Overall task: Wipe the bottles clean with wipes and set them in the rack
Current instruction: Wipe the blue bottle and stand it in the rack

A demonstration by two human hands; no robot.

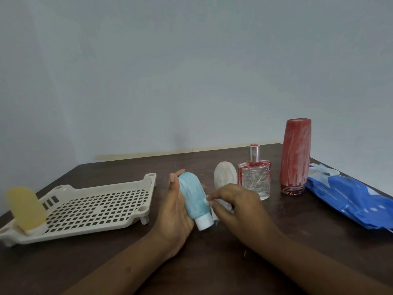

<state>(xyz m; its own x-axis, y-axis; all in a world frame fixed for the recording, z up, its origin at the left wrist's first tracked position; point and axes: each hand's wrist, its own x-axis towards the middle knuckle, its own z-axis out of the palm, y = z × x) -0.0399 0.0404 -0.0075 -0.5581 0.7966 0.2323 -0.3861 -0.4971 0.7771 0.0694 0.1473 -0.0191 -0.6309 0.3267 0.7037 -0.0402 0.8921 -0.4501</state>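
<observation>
At the bottom centre of the frame two forearms reach in over the dark tabletop (212, 262). Just above them, at centre, the left hand (174, 209) holds the blue bottle (194, 199) off the tabletop, tilted, with its white cap (204, 222) pointing down toward the viewer. Its fingers (173, 177) run up behind the bottle and wrap round it, and a tip shows past the bottle's far side. The right hand (234, 201) pinches a bunched white wipe (223, 204). Its fingers (214, 195) are curled tight on the wipe and press it against the bottle's lower side, just above the cap.

The step in hand looks like wiping the blue bottle, which still has pale streaks on its body. The next move probably calls for turning it in the left palm so the wipe reaches the hidden side, then carrying it left to the rack.

In the left middle of the frame the beige rack (95, 205) holds one yellow bottle (25, 207), standing cap down at its near left corner.

Right of centre, behind the hands, stand three smeared bottles not yet cleaned: a cream bottle (225, 174), a glass perfume bottle (254, 179) and a tall red bottle (295, 156). At the far right lies the blue wipes pack (348, 201).
</observation>
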